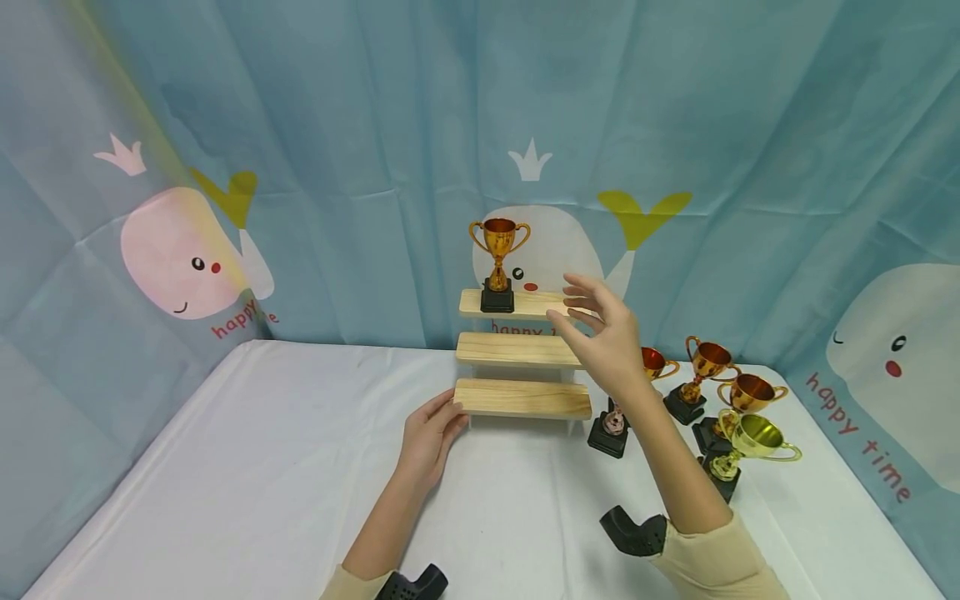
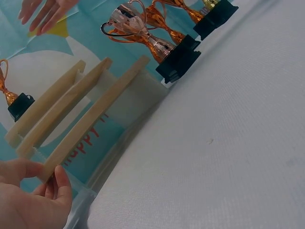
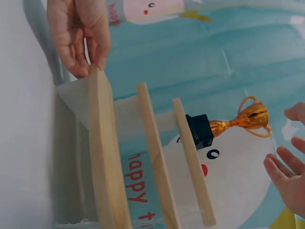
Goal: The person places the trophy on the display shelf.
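Note:
A three-step wooden shelf (image 1: 523, 398) stands on the white table. My left hand (image 1: 429, 440) pinches the left end of its lowest board, thumb and fingers on either side in the left wrist view. On the left part of the top board stands a gold trophy cup (image 1: 498, 242) with a black base, upright. My right hand (image 1: 603, 337) is raised in front of the shelf's right end, fingers spread and loosely bent, holding nothing. In the right wrist view, the right hand's fingers (image 3: 288, 164) are apart from the trophy cup (image 3: 252, 116).
Right of the shelf stand several trophies: a rose-toned one (image 1: 613, 421) close to the shelf, orange-gold ones (image 1: 708, 360) behind, and a yellow-gold one (image 1: 757, 435) in front. A blue curtain (image 1: 360, 192) with whale prints hangs behind the white table (image 1: 247, 467).

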Tool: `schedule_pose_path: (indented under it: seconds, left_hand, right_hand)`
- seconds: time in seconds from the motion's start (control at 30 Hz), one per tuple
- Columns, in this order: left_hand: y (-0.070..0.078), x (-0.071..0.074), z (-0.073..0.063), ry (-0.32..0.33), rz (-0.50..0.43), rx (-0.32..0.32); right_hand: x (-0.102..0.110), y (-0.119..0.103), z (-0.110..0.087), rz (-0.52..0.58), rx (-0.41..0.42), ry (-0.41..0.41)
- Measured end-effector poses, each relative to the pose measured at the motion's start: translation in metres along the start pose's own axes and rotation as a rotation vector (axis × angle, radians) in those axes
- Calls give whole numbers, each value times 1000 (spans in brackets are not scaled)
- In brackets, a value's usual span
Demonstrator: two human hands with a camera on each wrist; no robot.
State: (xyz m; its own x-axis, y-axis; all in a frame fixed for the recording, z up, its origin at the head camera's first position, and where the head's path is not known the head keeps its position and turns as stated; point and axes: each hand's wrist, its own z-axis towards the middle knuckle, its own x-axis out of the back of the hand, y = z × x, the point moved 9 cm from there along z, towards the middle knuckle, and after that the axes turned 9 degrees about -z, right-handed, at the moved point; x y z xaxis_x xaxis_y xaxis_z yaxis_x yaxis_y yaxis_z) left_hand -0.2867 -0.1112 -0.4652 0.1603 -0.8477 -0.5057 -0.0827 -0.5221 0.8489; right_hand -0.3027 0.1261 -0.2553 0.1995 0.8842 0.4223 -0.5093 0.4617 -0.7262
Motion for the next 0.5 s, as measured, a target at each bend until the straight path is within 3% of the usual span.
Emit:
schedule_pose_path:
  seconds: [0.5]
  left_hand:
    - [1,0,-1,-7,1,-14]
  right_hand:
    - [24,14,-47,-101,22,101]
